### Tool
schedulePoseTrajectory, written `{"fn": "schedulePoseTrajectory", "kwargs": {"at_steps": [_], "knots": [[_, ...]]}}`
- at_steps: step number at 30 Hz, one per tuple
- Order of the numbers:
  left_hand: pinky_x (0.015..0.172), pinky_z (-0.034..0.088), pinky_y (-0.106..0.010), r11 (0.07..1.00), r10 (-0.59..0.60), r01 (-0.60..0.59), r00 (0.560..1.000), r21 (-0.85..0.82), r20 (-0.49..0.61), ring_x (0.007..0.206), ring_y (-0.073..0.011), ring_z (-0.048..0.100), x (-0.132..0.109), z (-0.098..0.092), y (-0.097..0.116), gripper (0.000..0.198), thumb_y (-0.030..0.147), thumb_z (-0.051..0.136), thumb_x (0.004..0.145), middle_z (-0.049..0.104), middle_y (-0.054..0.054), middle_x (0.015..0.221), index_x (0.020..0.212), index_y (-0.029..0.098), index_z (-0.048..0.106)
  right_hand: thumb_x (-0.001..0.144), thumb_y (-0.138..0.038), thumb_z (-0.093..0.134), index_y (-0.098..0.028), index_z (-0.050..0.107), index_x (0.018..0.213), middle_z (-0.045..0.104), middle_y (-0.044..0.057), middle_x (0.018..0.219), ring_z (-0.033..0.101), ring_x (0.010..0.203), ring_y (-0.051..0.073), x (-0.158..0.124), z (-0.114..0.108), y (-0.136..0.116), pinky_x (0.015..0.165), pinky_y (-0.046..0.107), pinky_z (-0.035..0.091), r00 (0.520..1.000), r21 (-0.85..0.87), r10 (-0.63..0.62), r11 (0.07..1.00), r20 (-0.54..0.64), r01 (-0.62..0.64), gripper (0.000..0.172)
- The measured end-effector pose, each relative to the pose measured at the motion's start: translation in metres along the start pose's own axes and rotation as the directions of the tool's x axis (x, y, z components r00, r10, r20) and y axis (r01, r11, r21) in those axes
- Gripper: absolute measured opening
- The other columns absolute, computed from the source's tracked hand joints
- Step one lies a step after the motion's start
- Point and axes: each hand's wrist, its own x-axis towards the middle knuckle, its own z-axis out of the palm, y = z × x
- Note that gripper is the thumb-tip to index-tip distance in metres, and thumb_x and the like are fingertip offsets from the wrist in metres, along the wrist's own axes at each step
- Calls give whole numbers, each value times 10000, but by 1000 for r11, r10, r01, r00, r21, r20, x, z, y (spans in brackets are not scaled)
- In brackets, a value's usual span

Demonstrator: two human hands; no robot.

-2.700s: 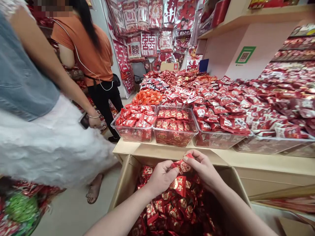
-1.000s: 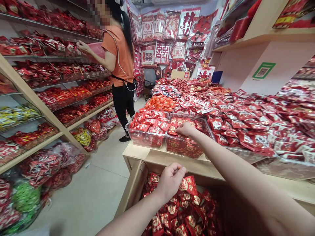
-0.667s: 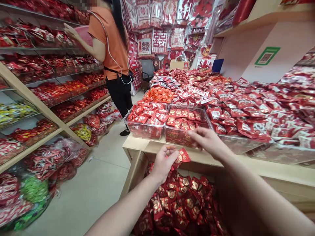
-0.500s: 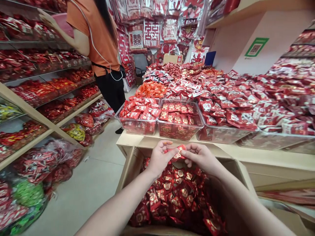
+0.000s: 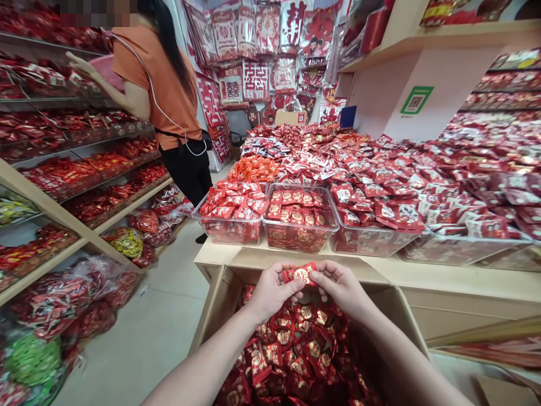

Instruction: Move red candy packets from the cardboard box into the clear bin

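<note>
Between my two hands is a wrapped candy (image 5: 301,274), red with a gold round emblem, held flat over the cardboard box. My left hand (image 5: 274,289) pinches its left end, and my right hand (image 5: 337,282) grips the right end between thumb and fingers. Below them the open cardboard box (image 5: 205,316) holds a heap of loose red-and-gold wrapped candies (image 5: 291,349). Just beyond the hands stands a clear plastic bin (image 5: 298,234) with the same sort of candies in neat rows.
Another clear bin (image 5: 228,228) of red packets stands to the left on the counter (image 5: 367,261). Heaps of red packets (image 5: 380,192) fill bins behind. A person in an orange shirt (image 5: 169,96) stands at the left shelves (image 5: 84,152). Stuffed bags (image 5: 63,293) lie on the floor.
The view has tilted up slightly, so the scene sits lower. The candy has been turned level with its emblem facing up; both hands still hold it.
</note>
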Motion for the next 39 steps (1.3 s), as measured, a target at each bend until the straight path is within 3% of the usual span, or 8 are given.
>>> {"fn": "schedulePoseTrajectory", "kwargs": {"at_steps": [5, 17, 21, 25, 28, 30, 32, 39], "knots": [[504, 459, -199, 996, 34, -40, 997, -85, -73, 506, -80, 566, -1, 3, -2, 348, 277, 672, 628, 607, 25, 616, 899, 142, 501, 649, -359, 632, -156, 527, 777, 556, -20, 618, 501, 500, 81, 2, 1, 2, 500, 227, 425, 1000, 67, 4, 998, 23, -5, 263], [589, 487, -262, 986, -20, 35, 996, -166, 92, 682, -173, 634, -3, -1, 6, 428, 203, 636, 672, 657, -74, 859, 1077, 154, 505, 723, -317, 576, -146, 554, 839, 479, -50, 525, 406, 447, 40, 0, -7, 1, 466, 181, 355, 999, 222, 38, 974, -28, -31, 208], [624, 485, -284, 986, 2, 17, 994, -167, 112, 667, -161, 628, -2, -1, 3, 377, 216, 620, 688, 660, -70, 850, 1048, 157, 526, 733, -332, 557, -148, 549, 829, 445, -61, 479, 396, 424, 46, 1, -4, 2, 441, 180, 350, 999, 153, 18, 988, -30, -13, 207], [675, 474, -260, 995, 53, -55, 998, -88, -23, 744, -149, 611, 1, 1, 0, 301, 215, 638, 669, 658, -71, 880, 953, 136, 583, 755, -311, 528, -160, 543, 824, 509, -25, 562, 439, 440, 65, -3, 1, 2, 444, 208, 388, 985, -58, -126, 991, -114, 120, 167], [652, 478, -253, 980, -7, -7, 998, -201, -68, 717, -138, 615, 1, 2, 2, 263, 247, 607, 700, 655, -57, 859, 944, 155, 569, 766, -208, 515, -191, 561, 856, 553, 28, 736, 529, 623, 116, -9, 6, 2, 566, 260, 457, 849, -407, -502, 819, -165, 405, 103], [690, 475, -270, 939, -26, 19, 1000, -343, -16, 750, -139, 615, -1, 1, 6, 247, 264, 552, 747, 641, -61, 920, 977, 173, 547, 758, -120, 509, -213, 567, 913, 544, 46, 820, 535, 764, 141, -13, 9, 3, 666, 284, 468, 701, -580, -712, 586, -35, 567, 190], [727, 464, -270, 897, 7, 11, 999, -442, 39, 811, -140, 603, -2, 0, 10, 252, 224, 527, 767, 624, -62, 981, 1016, 187, 523, 749, -59, 498, -223, 549, 990, 531, 62, 890, 522, 842, 150, -15, 12, 5, 715, 289, 468, 616, -629, -778, 420, 121, 654, 295], [750, 444, -284, 899, 100, -87, 995, -430, 8, 809, -142, 592, -2, -2, 13, 326, 86, 527, 735, 627, -41, 927, 1041, 194, 496, 728, -26, 513, -205, 542, 1029, 549, 82, 924, 523, 854, 164, -15, 10, 14, 708, 298, 477, 577, -630, -771, 312, 270, 711, 351]]}}
